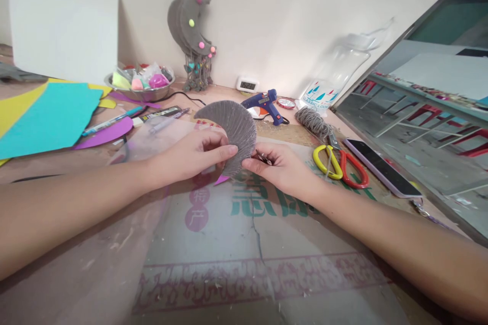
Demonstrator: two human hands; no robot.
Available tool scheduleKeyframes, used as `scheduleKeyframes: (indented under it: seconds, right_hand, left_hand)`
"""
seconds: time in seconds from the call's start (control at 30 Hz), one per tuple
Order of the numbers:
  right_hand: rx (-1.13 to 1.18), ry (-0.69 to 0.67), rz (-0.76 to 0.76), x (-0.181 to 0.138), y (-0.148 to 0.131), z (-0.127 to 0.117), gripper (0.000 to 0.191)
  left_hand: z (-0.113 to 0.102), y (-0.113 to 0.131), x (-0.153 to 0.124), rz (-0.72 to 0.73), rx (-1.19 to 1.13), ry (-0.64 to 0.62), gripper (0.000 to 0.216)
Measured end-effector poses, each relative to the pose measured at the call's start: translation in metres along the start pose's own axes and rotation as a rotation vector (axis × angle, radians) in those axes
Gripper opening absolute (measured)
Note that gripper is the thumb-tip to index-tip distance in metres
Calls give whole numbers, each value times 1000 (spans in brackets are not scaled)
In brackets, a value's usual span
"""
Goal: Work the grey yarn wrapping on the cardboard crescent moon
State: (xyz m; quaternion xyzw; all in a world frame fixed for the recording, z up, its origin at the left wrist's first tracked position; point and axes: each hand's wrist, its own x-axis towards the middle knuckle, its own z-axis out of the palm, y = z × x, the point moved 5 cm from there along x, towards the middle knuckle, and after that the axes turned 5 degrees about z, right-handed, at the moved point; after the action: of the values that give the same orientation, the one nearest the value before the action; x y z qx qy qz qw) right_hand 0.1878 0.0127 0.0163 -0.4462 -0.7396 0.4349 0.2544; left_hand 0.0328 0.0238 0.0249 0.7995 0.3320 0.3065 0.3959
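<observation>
A crescent moon shape (237, 127) wound in grey yarn is held up over the table. My left hand (204, 150) pinches its inner curve, thumb on the front face. At its lower right edge, my right hand (276, 162) has thumb and forefinger closed on the rim. Something small and dark shows among the right fingers, too little of it to name. The crescent's lower tip (221, 180) is bare and purple. Beneath both hands lies a printed translucent plastic sheet (213, 249). A thin grey strand (256, 231) trails across that sheet.
At the back stand a bowl of coloured clay (143, 92), a hanging moon ornament (194, 35), a small clock (247, 84), a blue glue gun (267, 105) and a plastic jar (324, 76). Grey yarn (312, 123), scissors (353, 170) and a phone (383, 167) lie right; coloured sheets (53, 119) left.
</observation>
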Motion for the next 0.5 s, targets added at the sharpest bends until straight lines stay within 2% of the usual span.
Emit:
scheduleKeyframes:
  seconds: [0.13,0.5]
  right_hand:
    - [-27,21,-45,-1,-1,-2,25]
    - [-18,-18,-13,0,2,-1,24]
  left_hand:
    - [-2,0,2,33,64,-37,39]
    - [1,0,4,4,-30,-100,36]
